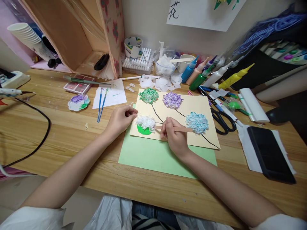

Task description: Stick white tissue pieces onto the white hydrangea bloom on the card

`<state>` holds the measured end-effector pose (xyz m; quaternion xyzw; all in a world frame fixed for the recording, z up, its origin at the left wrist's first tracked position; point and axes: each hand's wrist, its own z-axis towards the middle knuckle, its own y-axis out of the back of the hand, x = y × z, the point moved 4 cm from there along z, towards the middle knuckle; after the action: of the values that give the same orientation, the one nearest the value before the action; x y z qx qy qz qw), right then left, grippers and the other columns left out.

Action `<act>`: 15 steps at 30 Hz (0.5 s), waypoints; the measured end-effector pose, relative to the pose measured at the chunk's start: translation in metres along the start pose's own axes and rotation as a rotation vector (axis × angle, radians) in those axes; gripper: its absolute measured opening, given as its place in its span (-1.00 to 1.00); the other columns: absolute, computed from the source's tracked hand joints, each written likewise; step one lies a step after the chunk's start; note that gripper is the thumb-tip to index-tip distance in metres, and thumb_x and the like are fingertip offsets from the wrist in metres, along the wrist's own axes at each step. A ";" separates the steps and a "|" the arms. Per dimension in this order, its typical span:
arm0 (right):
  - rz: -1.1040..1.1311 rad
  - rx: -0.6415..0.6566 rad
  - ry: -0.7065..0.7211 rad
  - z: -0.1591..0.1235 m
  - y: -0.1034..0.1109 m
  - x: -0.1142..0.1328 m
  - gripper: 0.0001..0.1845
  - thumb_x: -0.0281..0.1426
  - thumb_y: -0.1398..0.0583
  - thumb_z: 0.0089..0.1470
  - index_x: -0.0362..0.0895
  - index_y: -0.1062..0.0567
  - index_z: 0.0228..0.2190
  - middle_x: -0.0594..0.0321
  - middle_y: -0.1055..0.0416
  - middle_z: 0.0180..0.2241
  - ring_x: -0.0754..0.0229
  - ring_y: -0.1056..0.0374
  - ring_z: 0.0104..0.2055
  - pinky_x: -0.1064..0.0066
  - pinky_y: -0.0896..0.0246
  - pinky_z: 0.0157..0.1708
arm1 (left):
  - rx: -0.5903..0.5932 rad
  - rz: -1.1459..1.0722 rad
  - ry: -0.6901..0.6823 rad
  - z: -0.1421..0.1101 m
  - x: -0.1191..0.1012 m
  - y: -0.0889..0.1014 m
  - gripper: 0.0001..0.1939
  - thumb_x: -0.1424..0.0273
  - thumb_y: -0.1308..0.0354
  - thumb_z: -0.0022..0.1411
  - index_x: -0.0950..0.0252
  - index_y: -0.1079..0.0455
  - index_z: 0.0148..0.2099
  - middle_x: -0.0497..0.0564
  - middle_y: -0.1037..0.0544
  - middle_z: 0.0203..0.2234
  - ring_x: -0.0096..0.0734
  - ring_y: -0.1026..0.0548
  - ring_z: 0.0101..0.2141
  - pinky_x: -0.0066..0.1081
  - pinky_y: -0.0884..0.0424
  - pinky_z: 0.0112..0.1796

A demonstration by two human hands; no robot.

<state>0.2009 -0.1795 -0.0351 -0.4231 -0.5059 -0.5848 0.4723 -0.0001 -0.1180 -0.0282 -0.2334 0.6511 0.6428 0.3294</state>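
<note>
A cream card (192,105) lies on a green sheet (153,156) on the wooden desk (72,137). It carries paper-tuft flowers: green (149,95), purple (172,100), blue (197,123), and a white one (145,122) over a green paint patch. My right hand (175,135) is closed round a flat wooden stick (184,129) whose tip touches the white flower. My left hand (121,118) rests at the card's left edge, fingers curled in a pinch beside the white flower; what it pinches is too small to tell.
Black scissors (222,119), paint bottles (208,75), a bowl of torn white paper (165,67), a tape roll (133,47), blue brushes (102,103), a palette (78,102), a black phone (270,153), and a black cable (40,137) lie about. A wooden shelf stands back left.
</note>
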 end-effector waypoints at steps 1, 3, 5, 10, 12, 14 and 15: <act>0.002 0.001 -0.006 0.001 -0.001 0.001 -0.55 -0.17 0.03 0.26 -0.10 -0.29 -0.59 0.37 -0.25 -0.70 0.33 -0.20 -0.62 0.47 -0.12 -0.56 | 0.000 0.001 -0.004 0.000 0.000 0.000 -0.83 0.37 -0.17 0.09 0.28 -0.54 -0.27 -0.02 -0.58 -0.42 -0.42 -0.41 -0.45 -0.41 -0.30 -0.38; -0.003 -0.001 -0.013 0.003 -0.003 0.003 -0.55 -0.17 0.02 0.26 -0.10 -0.28 -0.61 0.38 -0.25 -0.70 0.33 -0.20 -0.62 0.47 -0.13 -0.55 | 0.002 -0.003 -0.012 0.000 -0.001 0.000 -0.83 0.37 -0.17 0.09 0.28 -0.54 -0.27 -0.02 -0.58 -0.42 -0.43 -0.41 -0.45 -0.42 -0.31 -0.38; -0.015 -0.007 -0.011 0.006 -0.004 0.004 -0.54 -0.17 0.02 0.26 -0.10 -0.27 -0.62 0.39 -0.24 -0.71 0.33 -0.21 -0.63 0.46 -0.14 -0.54 | 0.008 -0.010 -0.014 -0.001 -0.002 0.000 -0.83 0.37 -0.17 0.09 0.28 -0.53 -0.27 -0.02 -0.58 -0.43 -0.43 -0.41 -0.45 -0.43 -0.32 -0.38; 0.020 -0.054 0.086 0.003 0.000 0.005 -0.52 -0.19 0.04 0.27 -0.09 -0.25 -0.64 0.39 -0.20 -0.75 0.33 -0.18 -0.68 0.45 -0.11 -0.60 | 0.009 -0.012 0.001 0.000 -0.002 0.000 -0.83 0.38 -0.18 0.08 0.30 -0.54 -0.27 -0.03 -0.57 -0.46 -0.45 -0.41 -0.47 -0.44 -0.32 -0.39; 0.015 -0.082 0.173 -0.002 0.004 0.007 -0.50 -0.22 0.08 0.29 -0.08 -0.23 -0.66 0.37 -0.17 -0.75 0.32 -0.15 -0.69 0.43 -0.08 -0.63 | 0.006 -0.010 0.003 0.000 -0.002 0.000 -0.83 0.38 -0.19 0.07 0.29 -0.54 -0.28 -0.03 -0.57 -0.46 -0.44 -0.41 -0.47 -0.44 -0.32 -0.39; -0.045 -0.067 0.289 -0.006 0.005 0.011 -0.49 -0.27 0.10 0.29 -0.08 -0.21 -0.68 0.35 -0.17 -0.75 0.31 -0.14 -0.69 0.41 -0.05 -0.63 | 0.007 -0.011 0.006 0.000 -0.002 0.001 -0.84 0.38 -0.19 0.07 0.29 -0.54 -0.28 -0.02 -0.57 -0.45 -0.44 -0.42 -0.47 -0.43 -0.32 -0.39; -0.095 -0.040 0.355 -0.008 0.004 0.014 -0.50 -0.30 0.10 0.29 -0.07 -0.21 -0.68 0.34 -0.18 -0.74 0.31 -0.14 -0.68 0.40 -0.04 -0.62 | 0.007 -0.012 0.007 0.000 -0.002 0.001 -0.83 0.37 -0.19 0.07 0.29 -0.54 -0.28 -0.02 -0.57 -0.44 -0.43 -0.42 -0.46 -0.43 -0.32 -0.38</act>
<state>0.2017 -0.1895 -0.0215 -0.2985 -0.4223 -0.6819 0.5174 0.0012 -0.1179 -0.0261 -0.2386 0.6531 0.6376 0.3318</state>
